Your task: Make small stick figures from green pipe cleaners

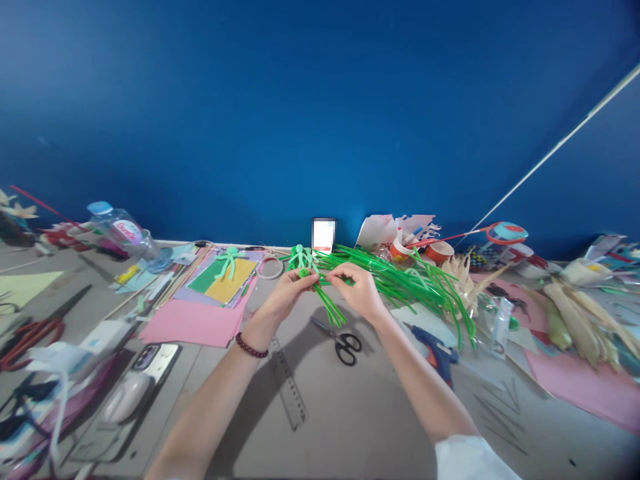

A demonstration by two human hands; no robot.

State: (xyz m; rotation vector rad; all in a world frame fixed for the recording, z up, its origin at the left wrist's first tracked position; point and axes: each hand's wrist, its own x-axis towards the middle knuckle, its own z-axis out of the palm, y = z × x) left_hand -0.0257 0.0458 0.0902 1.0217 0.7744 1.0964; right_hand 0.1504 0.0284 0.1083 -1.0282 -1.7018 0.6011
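My left hand [289,293] is closed around a small bundle of green pipe cleaners [331,307], whose loose ends fan out down and to the right. A green knob shows at the top of the bundle by my thumb. Close on the right, my right hand [356,288] pinches a green strand that runs between the two hands; its far end is hidden by the fingers. Just above my left fingers is a pale green fuzzy figure [300,256]; I cannot tell whether it touches the hand. Black-handled scissors [346,347] lie below the hands, with a clear ruler [289,387] nearby.
More green pipe cleaners [415,283] spread to the right, near a blue glue gun [436,352]. Another pale green figure [230,263] lies on coloured sheets, above pink paper [195,323]. A phone [167,357], a water bottle [125,230] and a lit screen [324,235] are around.
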